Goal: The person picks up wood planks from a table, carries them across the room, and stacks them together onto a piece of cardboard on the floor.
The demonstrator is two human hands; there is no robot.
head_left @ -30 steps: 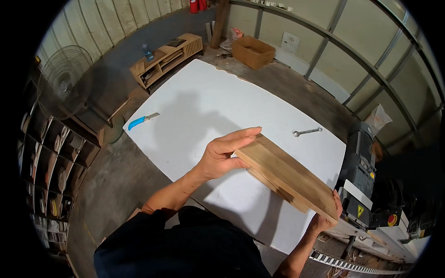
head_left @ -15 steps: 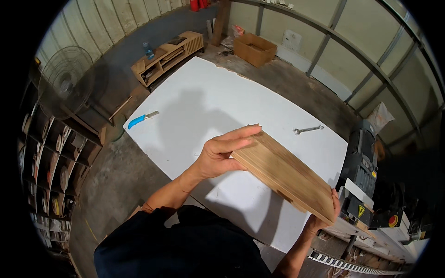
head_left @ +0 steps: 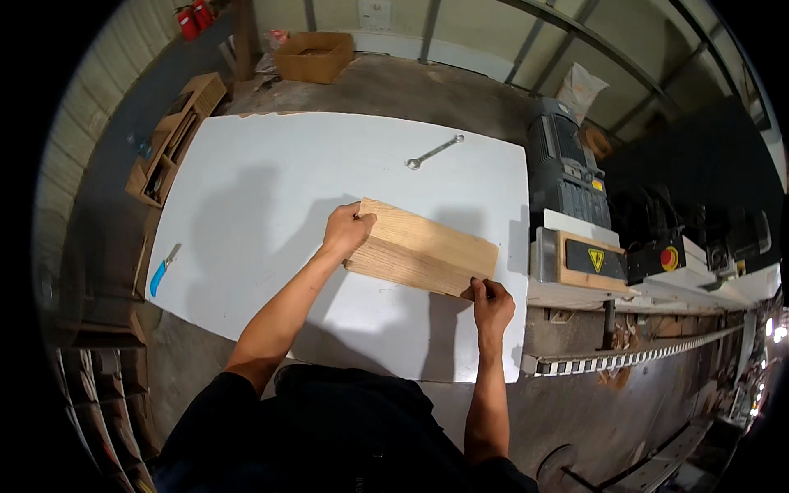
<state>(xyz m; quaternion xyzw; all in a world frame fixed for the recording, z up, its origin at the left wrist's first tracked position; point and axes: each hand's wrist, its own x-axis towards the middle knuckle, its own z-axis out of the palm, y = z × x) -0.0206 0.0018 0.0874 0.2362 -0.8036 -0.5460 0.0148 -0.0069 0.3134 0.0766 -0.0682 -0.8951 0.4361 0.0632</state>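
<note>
A rectangular wooden board [head_left: 423,248] with light and darker grain lies at a slant over the white tabletop [head_left: 238,312], its broad face up. Whether it rests on the table or hangs just above it I cannot tell. My left hand [head_left: 347,228] grips its left end, thumb on top and fingers curled. At the near right corner, my right hand [head_left: 493,308] pinches the edge between thumb and fingers. Beyond the board lies a metal combination wrench [head_left: 436,153]. A knife with a blue handle [head_left: 159,278] lies at the table's left edge.
To the right stands a machine with a grey motor [head_left: 567,164] and a red stop button [head_left: 670,259]. A cardboard box [head_left: 314,57] sits on the floor beyond the table. A low wooden cabinet [head_left: 168,148] is at the far left, with shelving [head_left: 103,411] nearer.
The board has gone from a raised tilt to flatter and lower over the table. Both hands still hold its ends. My view has turned to the right.
</note>
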